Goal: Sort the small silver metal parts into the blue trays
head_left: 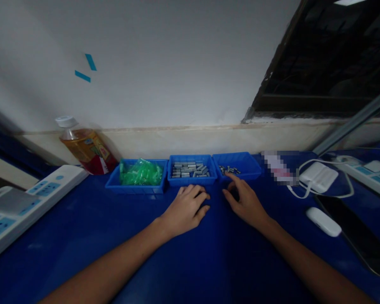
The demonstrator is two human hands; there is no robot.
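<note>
Three small blue trays stand in a row at the back of the blue table. The left tray (114,182) holds green plastic pieces (141,172). Several grey metal pieces (190,169) fill the middle tray (191,181). Only a few small parts (229,170) lie in the right tray (250,162). My left hand (185,210) rests on the table just in front of the middle tray, its fingers curled under; whether it holds anything is hidden. My right hand (245,200) lies in front of the right tray with fingers apart, the index finger reaching its front rim.
A bottle of amber drink (87,147) leans at the back left. A white power strip (25,202) lies at the left. On the right are a white charger with cable (318,176), a small white device (323,221), a dark tablet (364,240) and another power strip (372,177).
</note>
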